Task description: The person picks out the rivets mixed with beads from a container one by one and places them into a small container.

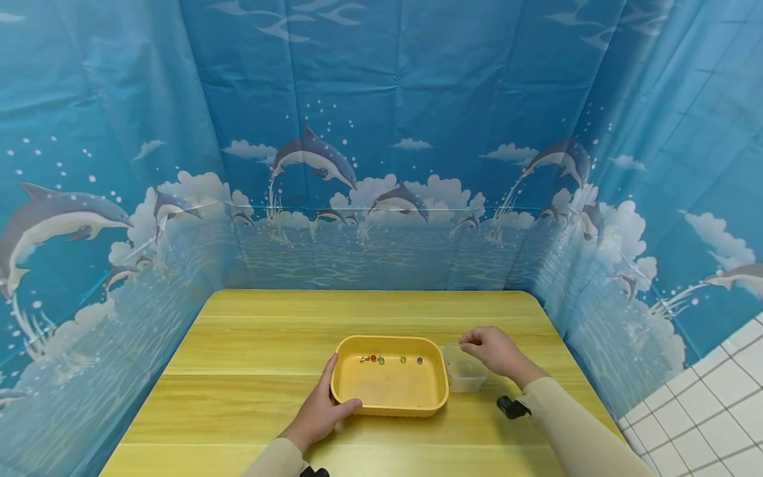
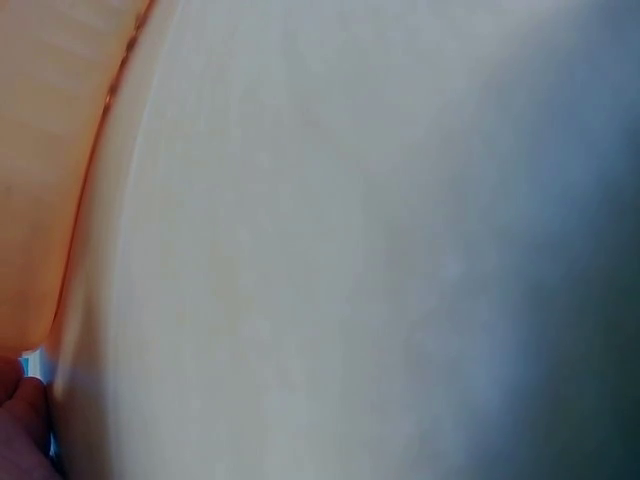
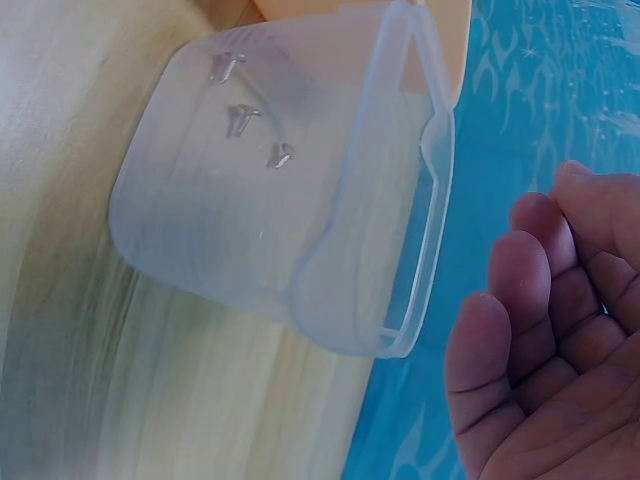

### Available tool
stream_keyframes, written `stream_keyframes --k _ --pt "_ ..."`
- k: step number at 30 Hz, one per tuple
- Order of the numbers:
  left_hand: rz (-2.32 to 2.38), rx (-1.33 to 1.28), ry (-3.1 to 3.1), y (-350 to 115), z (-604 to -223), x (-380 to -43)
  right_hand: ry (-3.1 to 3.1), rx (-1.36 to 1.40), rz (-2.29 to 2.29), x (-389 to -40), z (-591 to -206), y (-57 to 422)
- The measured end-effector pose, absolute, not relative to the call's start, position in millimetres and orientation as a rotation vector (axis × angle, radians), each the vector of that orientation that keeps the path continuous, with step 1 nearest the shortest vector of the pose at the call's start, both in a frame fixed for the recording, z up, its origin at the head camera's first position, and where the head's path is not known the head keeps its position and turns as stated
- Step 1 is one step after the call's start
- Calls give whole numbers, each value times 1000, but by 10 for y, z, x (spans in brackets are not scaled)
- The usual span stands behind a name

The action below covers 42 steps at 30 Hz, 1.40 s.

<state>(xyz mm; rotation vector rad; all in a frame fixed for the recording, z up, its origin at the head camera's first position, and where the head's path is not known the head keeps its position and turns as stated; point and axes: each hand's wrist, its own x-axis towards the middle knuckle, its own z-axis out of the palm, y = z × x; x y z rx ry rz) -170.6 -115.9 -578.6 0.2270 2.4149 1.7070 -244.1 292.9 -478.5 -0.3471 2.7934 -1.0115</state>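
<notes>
A yellow rectangular tray (image 1: 390,387) stands on the table, with several small bead-like pieces (image 1: 381,361) in a loose row towards its far side. My left hand (image 1: 322,407) grips its near left corner, thumb over the front rim and fingers along the left wall. Against the tray's right side stands a small clear plastic box (image 3: 200,230) with three tiny silver screws (image 3: 242,120) inside. Over the box is my right hand (image 1: 495,350), thumb and index fingertips together. Whether something tiny is between them does not show. In the left wrist view, only the tray's wall (image 2: 50,150) and some fingers (image 2: 25,420) appear.
The wooden table (image 1: 250,358) carries the tray and box near its front right. A blue curtain (image 1: 381,252) printed with dolphins hangs behind and along both sides. White tiles (image 1: 703,404) show at the lower right.
</notes>
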Motion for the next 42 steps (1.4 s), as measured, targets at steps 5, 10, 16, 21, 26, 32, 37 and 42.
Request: stream_keyframes --k 5,10,16,21,26,32,37,42 --pt "1701 227 2421 -1162 -5786 -1703 2802 -342 -1007 -2426 -4812 2957" --pt "1704 226 2415 -1162 -5795 -1701 2799 -325 -1011 -2420 -4831 2971" --pt "1707 223 2411 -1168 -5798 -1700 2803 -323 -1000 -2419 -4839 2977" --pt "1699 221 2415 -1167 -5785 -1694 2798 -319 -1007 -2414 -4837 2976" --pt "1696 218 2413 -1163 -5771 -1688 2798 -313 -1014 -2407 -4827 2971" --pt "1700 221 2410 -1160 -5774 -1686 2794 -297 -1005 -2405 -4834 2974" --pt "1702 220 2412 -1163 -5787 -1691 2796 -293 -997 -2396 -4830 2985" --pt "1692 214 2421 -1167 -5801 -1698 2805 -301 -992 -2394 -4830 2999"
